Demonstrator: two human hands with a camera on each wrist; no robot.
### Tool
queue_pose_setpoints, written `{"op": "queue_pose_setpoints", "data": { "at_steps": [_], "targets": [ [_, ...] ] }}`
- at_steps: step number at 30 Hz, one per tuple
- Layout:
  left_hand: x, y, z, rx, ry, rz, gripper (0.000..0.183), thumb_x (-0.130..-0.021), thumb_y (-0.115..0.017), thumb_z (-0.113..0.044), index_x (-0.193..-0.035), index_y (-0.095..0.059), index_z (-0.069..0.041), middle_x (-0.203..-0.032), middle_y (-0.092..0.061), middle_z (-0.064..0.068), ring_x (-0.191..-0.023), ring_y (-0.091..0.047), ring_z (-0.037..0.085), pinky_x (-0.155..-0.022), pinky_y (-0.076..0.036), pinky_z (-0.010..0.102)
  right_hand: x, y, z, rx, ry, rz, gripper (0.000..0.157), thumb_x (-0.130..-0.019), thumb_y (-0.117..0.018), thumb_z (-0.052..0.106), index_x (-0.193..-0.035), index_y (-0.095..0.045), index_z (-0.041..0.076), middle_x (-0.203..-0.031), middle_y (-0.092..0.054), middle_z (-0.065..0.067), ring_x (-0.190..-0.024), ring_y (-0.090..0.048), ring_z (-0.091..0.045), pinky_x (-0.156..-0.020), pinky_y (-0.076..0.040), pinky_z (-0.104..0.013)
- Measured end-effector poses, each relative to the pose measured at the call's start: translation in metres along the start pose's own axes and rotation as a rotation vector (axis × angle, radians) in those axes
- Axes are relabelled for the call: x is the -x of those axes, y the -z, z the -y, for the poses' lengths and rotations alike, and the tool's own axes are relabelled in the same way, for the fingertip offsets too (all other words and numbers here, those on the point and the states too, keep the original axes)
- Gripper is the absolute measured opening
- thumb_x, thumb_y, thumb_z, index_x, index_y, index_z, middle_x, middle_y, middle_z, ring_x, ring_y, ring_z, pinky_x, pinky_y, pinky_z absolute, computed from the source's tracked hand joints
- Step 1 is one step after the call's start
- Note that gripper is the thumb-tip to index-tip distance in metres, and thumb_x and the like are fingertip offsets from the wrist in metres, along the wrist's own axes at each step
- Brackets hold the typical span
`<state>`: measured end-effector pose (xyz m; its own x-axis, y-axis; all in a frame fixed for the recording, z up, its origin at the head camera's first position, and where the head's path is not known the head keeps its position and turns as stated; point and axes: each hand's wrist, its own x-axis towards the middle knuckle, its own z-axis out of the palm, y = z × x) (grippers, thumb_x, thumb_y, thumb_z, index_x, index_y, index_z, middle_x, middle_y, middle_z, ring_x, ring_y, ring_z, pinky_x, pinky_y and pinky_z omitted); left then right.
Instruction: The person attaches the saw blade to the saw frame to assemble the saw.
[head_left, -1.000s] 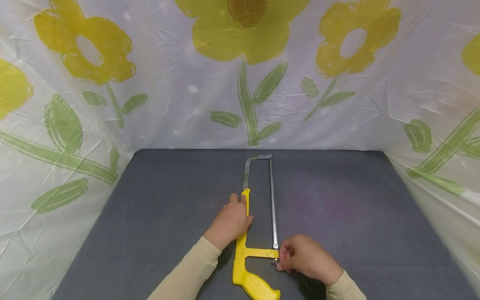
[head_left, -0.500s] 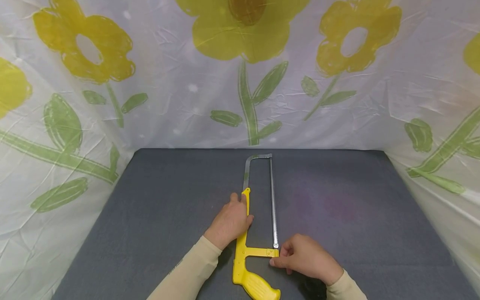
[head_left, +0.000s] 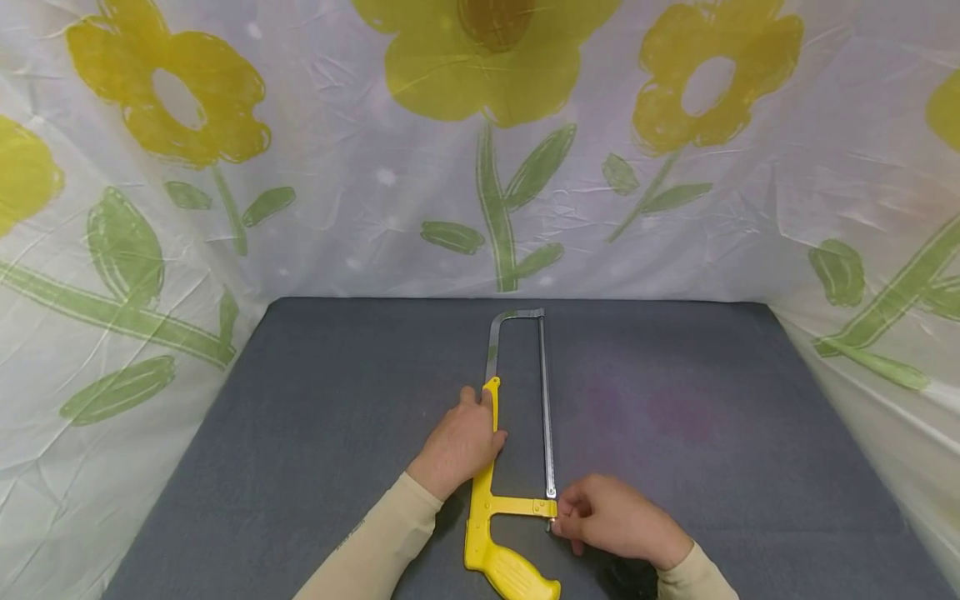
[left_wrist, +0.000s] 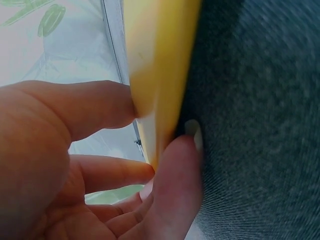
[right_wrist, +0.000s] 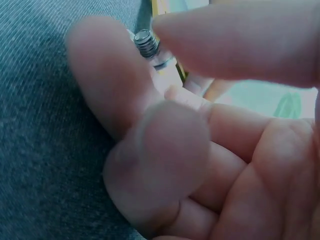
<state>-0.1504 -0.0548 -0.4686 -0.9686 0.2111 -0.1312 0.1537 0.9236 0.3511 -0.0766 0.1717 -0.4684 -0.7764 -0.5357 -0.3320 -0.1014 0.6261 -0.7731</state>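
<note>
A hacksaw with a yellow handle and silver front frame lies flat on the dark table, its blade facing right. My left hand grips the yellow part of the frame; in the left wrist view thumb and fingers stand on both sides of the yellow bar. At the blade's near end, my right hand pinches the wing nut behind the yellow cross arm. The threaded bolt end shows between thumb and finger in the right wrist view; the nut itself is mostly hidden.
Dark grey cloth covers the table. White curtain printed with yellow flowers hangs at its back and sides. Something black shows by the right sleeve near the front edge.
My right thumb moved left across the bolt end half a second ago and is now back to its right, exposing the bolt tip. The left hand and hacksaw stay put.
</note>
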Motion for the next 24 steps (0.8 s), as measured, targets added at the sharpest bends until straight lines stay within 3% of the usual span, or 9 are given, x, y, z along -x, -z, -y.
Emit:
{"op": "queue_pose_setpoints", "data": {
  "at_steps": [6,13,22,24],
  "targets": [
    [-0.001,0.0,0.0,0.006,-0.005,0.002,0.075,-0.092,-0.074,-0.029,-0.151,-0.041,0.004,-0.127,-0.051,0.023,-0.065,-0.055,0.018,-0.056,-0.051,0.027,-0.001,0.0,-0.001,-0.027,0.01,0.029,0.019,-0.093,-0.068,0.02,-0.074,-0.069,0.016,-0.057,-0.064,0.006,-0.047,-0.042,-0.003,-0.047,-0.028,-0.021],
    [0.0,0.0,0.0,0.01,-0.011,-0.001,0.075,-0.092,-0.074,-0.029,-0.151,-0.041,0.004,-0.126,-0.051,0.023,-0.062,-0.054,0.018,-0.055,-0.05,0.027,0.0,0.001,-0.002,-0.013,0.038,0.019,0.019,-0.093,-0.068,0.016,-0.075,-0.069,0.015,-0.057,-0.063,0.006,-0.048,-0.044,-0.002,-0.049,-0.029,-0.019],
    [-0.003,0.0,0.005,0.021,-0.002,0.029,0.077,-0.093,-0.072,-0.041,-0.152,-0.043,-0.002,-0.132,-0.05,0.023,-0.067,-0.054,0.02,-0.059,-0.05,0.031,0.002,0.012,-0.014,-0.04,0.034,0.058,0.021,-0.096,-0.068,0.031,-0.079,-0.071,0.017,-0.062,-0.066,0.003,-0.052,-0.053,-0.004,-0.05,-0.041,-0.022],
    [-0.002,-0.001,0.011,0.042,-0.004,0.04,0.077,-0.092,-0.07,-0.046,-0.152,-0.044,-0.005,-0.133,-0.05,0.023,-0.067,-0.054,0.021,-0.059,-0.049,0.032,0.003,0.017,-0.017,-0.012,0.019,0.026,0.022,-0.097,-0.066,0.034,-0.083,-0.071,0.018,-0.064,-0.066,0.004,-0.053,-0.054,-0.005,-0.051,-0.043,-0.024]
  ]
}}
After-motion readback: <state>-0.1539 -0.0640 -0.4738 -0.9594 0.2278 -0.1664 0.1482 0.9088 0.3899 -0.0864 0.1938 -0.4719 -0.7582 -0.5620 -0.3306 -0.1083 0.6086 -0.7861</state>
